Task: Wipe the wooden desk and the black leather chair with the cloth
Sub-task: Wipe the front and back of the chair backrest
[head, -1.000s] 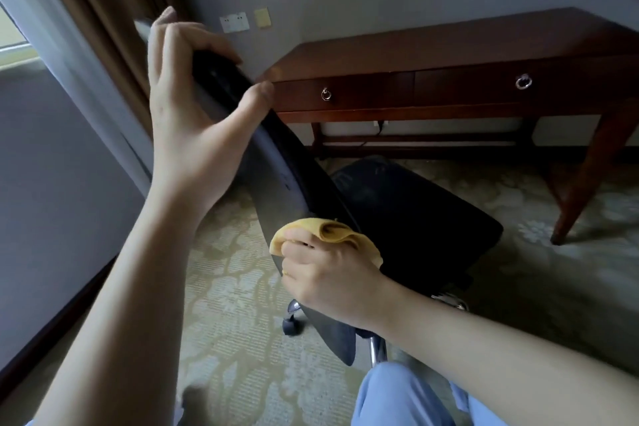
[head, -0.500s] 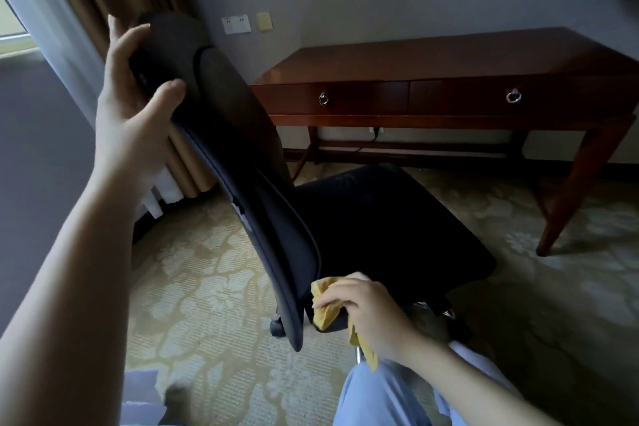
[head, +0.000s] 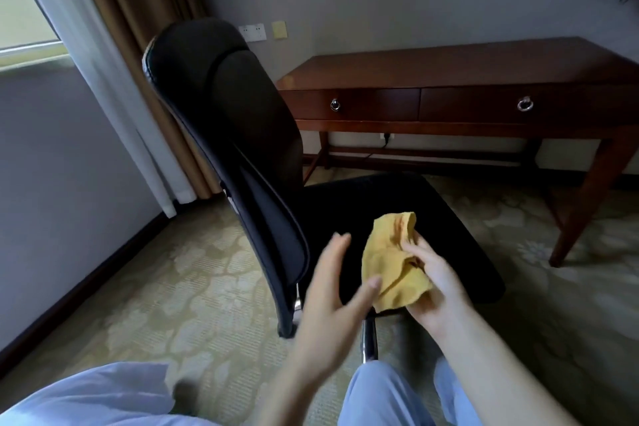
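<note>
Yellow and crumpled, the cloth sits bunched in the right hand, whose fingers curl round it just above the seat of the black leather chair. The left hand is spread, fingers straight, just beside the cloth; whether its thumb touches the fabric I cannot tell. I judge that the chair part of the job is in hand, with the cloth being regathered between strokes, since no wiping contact shows. The next move probably calls for a fresh, flat face of cloth pressed onto the seat or backrest, the free hand steadying the chair. Counted: one cloth, one chair, two hands, and one wooden bench well apart by the wall, carrying a left ring pull and a right ring pull.
</note>
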Demonstrator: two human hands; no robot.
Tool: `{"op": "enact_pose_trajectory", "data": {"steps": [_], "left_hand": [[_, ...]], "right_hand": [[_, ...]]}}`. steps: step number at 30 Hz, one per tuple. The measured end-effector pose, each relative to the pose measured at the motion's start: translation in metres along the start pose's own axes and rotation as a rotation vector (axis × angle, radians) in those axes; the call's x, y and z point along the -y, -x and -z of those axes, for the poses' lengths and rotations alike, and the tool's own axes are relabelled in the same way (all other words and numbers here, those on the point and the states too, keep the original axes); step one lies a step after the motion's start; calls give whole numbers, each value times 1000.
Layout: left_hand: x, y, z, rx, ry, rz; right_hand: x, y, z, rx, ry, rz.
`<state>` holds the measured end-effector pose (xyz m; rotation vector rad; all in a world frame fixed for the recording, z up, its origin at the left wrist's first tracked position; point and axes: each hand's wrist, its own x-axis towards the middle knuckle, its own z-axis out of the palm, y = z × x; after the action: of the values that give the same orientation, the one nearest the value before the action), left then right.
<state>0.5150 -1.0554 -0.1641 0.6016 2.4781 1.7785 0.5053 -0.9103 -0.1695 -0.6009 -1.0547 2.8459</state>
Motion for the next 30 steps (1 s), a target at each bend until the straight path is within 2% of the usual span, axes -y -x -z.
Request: {"op": "enact_pose_trajectory", "data": {"steps": [2,4,7,9,11,14,16,18,19,21,23,24,25,27,30], "left_hand": [[5,9,-16,109,280,135],[7,10,-21,52,376,160],[8,9,-17,-73,272,102],[9,9,-11,-96,148,23],[14,11,-8,-123,140,-21],[25,16,-7,-184,152,-29],[29,17,-5,-216,229,36],[33,16,-5,-243,331,141],[35,14,-4,-228,313,189],[39,11,-3,-94,308,218],[43,11,-4,-10,333,193],[44,11,-4,-53,293,176],[46,9,-4,-124,239,164],[49,4,-2,-256,80,133],[40,-10,12,-353,-203,49]], "right_hand": [[0,8,-5,100,-34,-33],[0,17,-8,214,28,-16],[0,27,-8,344,216,37],[-2,31,-6,375,310,73],[-6,32,-3,370,410,140],[-16,29,4,240,640,279],[-20,27,10,166,819,379],[-23,29,14,221,934,455],[-23,31,15,277,972,476],[-25,33,14,359,1034,499],[-27,31,15,320,1118,576],[-28,29,16,262,1160,606],[-30,27,17,198,1170,588],[-38,22,17,75,1043,400],[-51,8,-1,-50,557,-52]]}}
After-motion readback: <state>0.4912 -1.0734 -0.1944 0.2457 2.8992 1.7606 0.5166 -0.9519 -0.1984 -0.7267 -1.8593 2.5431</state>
